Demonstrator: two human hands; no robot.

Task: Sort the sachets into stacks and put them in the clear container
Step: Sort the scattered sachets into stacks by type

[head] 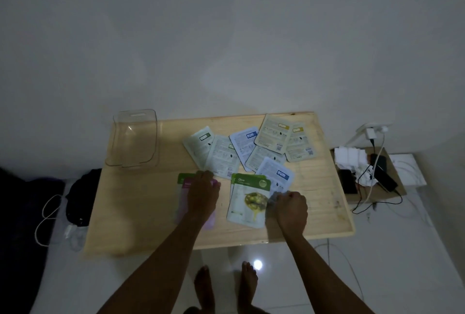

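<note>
Pale wooden worktop (141, 213): left hand (202, 193) rests flat, grip open, on a pink-topped sachet (210, 223) overlying a green one. Right hand (292, 206) is fisted, grip pinching the right edge of the green "Olive" sachet (247, 200). Face-down sachets (251, 150) fan out behind. Empty clear plastic container (133, 137) stands far left

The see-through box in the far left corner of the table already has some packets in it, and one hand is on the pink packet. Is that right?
Not quite. The head view shows the clear container holds no packets yet; the sachets all lie on the wooden table. The rest is right: it stands in the far left corner, and the left hand rests on the pink sachet.
</note>
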